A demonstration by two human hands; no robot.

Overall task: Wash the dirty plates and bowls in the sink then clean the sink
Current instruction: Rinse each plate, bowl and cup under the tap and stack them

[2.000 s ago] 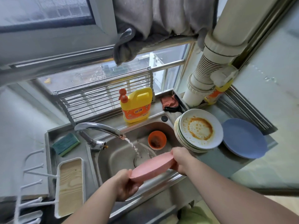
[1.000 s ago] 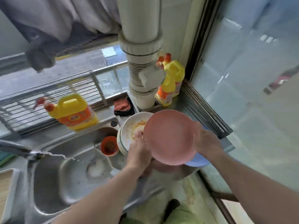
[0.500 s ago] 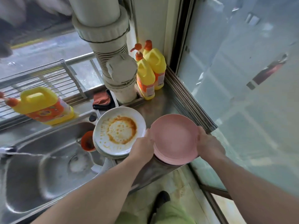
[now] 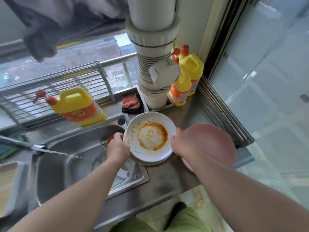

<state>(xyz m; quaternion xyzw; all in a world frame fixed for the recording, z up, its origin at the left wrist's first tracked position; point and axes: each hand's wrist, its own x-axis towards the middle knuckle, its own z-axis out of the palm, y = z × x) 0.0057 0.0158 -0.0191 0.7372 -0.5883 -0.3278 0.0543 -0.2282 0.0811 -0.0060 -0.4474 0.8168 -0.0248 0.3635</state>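
A white plate (image 4: 151, 124) smeared with orange sauce tops a stack at the right rim of the steel sink (image 4: 66, 164). My left hand (image 4: 117, 147) grips the plate's left edge and my right hand (image 4: 181, 142) grips its right edge. The pink plate (image 4: 214, 144) lies on the counter to the right, free of both hands. An orange bowl (image 4: 109, 139) in the sink is mostly hidden behind my left hand. Water streams from the tap (image 4: 20, 144) into the basin.
A big yellow detergent jug (image 4: 78, 106) stands behind the sink, two yellow bottles (image 4: 185, 81) by the white drain pipe (image 4: 153, 64). A dark red cloth (image 4: 132, 102) lies near the pipe. A wire rack (image 4: 55, 91) lines the window. A tray (image 4: 8, 185) sits far left.
The rinsed pink plate was carried from the sink to the right counter and set down. Both hands let go of it and moved left onto the dirty white plate.
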